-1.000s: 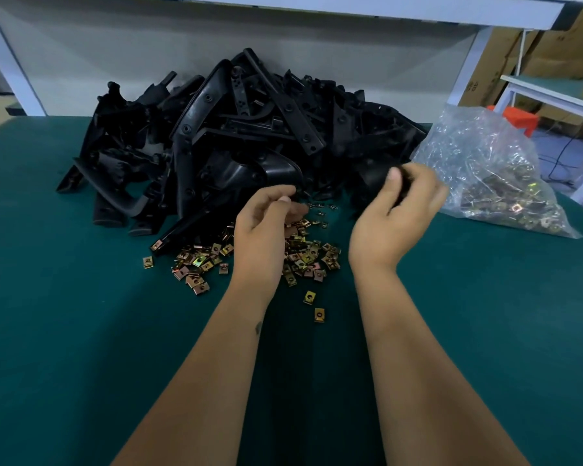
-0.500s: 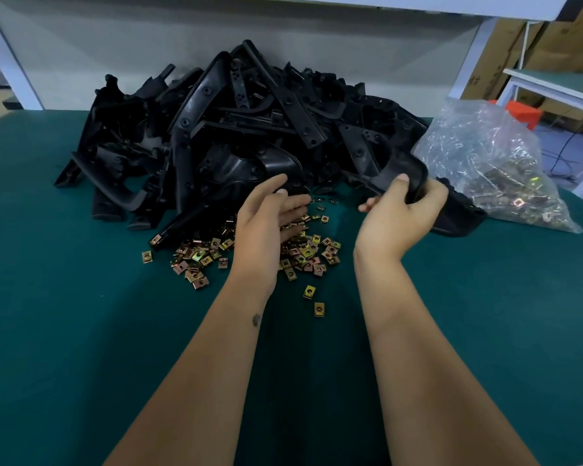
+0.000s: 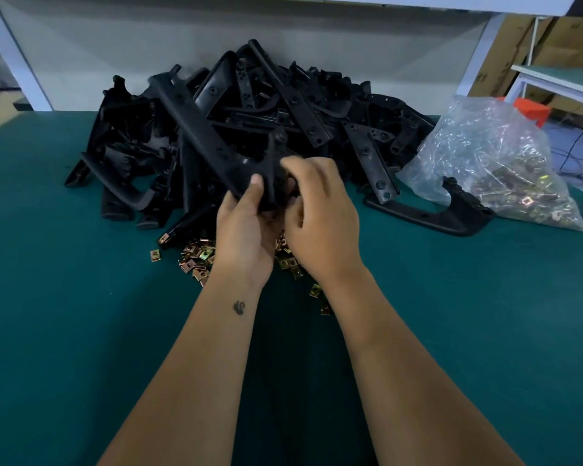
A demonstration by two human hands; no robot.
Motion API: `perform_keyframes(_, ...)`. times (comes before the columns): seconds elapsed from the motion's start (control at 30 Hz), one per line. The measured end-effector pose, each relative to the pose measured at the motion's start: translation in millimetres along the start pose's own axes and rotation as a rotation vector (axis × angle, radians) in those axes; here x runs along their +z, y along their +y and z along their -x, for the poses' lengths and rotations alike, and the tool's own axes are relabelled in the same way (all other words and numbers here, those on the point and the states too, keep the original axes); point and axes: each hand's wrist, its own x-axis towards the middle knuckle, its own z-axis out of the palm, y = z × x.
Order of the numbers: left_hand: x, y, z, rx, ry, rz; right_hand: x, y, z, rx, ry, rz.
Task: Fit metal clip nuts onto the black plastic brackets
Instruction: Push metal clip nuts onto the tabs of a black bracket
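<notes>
My left hand (image 3: 246,227) and my right hand (image 3: 320,213) meet on one black plastic bracket (image 3: 209,139), held up in front of the big heap of black brackets (image 3: 317,105). The left thumb presses on the bracket's near end. My right fingers curl over its right side. The bracket's long arm slants up to the left. Loose brass-coloured clip nuts (image 3: 199,257) lie scattered on the green table under my hands, partly hidden by them. I cannot see a nut in either hand.
A single black bracket (image 3: 428,213) lies flat on the green table (image 3: 81,331) to the right. Behind it sits a clear plastic bag of clip nuts (image 3: 495,163). A white frame post (image 3: 478,55) and cardboard boxes stand at the back right.
The bracket my right hand held at the right now lies on the table. Both hands have come together at the centre and grip another bracket, lifted off the heap.
</notes>
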Motion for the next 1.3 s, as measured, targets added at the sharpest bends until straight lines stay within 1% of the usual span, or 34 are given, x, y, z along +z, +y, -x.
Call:
perform_keyframes(0.07,-4.7,2.8,-3.3,0.027,0.034,0.030,1.2,3.6,0.5,0.176,0.042,-0.082)
perform_keyframes(0.17,-10.2,5.1,-5.9,0.031,0.044,0.057,0.1,17.7,1.5,0.545,0.089,-0.202)
perform_keyframes(0.23,-12.1,4.6,-7.5,0.017,0.049,0.092,-3.4,33.3,2.1,0.771,0.100,-0.234)
perform_keyframes(0.27,-12.5,4.0,-8.1,0.007,0.054,0.106,-5.6,40.6,2.4,0.847,0.076,-0.209)
perform_keyframes(0.33,-12.9,3.1,-9.5,-0.016,0.070,0.104,-9.0,50.9,2.9,0.930,-0.003,-0.170)
perform_keyframes(0.4,-13.9,2.7,-10.7,-0.027,0.082,0.077,-10.5,52.8,2.9,0.936,-0.098,-0.170)
perform_keyframes(0.43,-14.1,2.9,-11.1,-0.029,0.083,0.068,-10.2,51.5,3.3,0.907,-0.156,-0.152)
perform_keyframes(0.6,-13.6,2.3,-11.5,-0.026,0.063,0.062,0.5,43.9,6.1,0.638,-0.559,0.127)
perform_keyframes(0.67,-12.8,1.8,-11.3,-0.027,0.058,0.074,2.1,42.5,6.3,0.586,-0.600,0.186)
perform_keyframes(0.83,-10.3,-1.7,-10.9,-0.034,0.053,0.062,2.3,41.5,5.4,0.603,-0.536,0.077)
perform_keyframes(0.97,-9.4,-2.8,-11.1,-0.051,0.048,0.060,1.6,40.0,5.2,0.677,-0.489,-0.065)
perform_keyframes(1.1,-9.1,-3.1,-11.1,-0.054,0.048,0.062,0.1,40.5,4.3,0.675,-0.479,-0.088)
perform_keyframes(1.13,-9.1,-3.4,-11.0,-0.054,0.050,0.063,-0.2,40.0,3.8,0.675,-0.448,-0.103)
perform_keyframes(1.2,-8.7,-4.1,-10.5,-0.054,0.058,0.060,-1.0,38.0,1.4,0.712,-0.330,-0.202)
perform_keyframes(1.3,-8.0,-4.1,-9.6,-0.062,0.061,0.044,-3.3,34.6,-3.3,0.850,-0.107,-0.525)
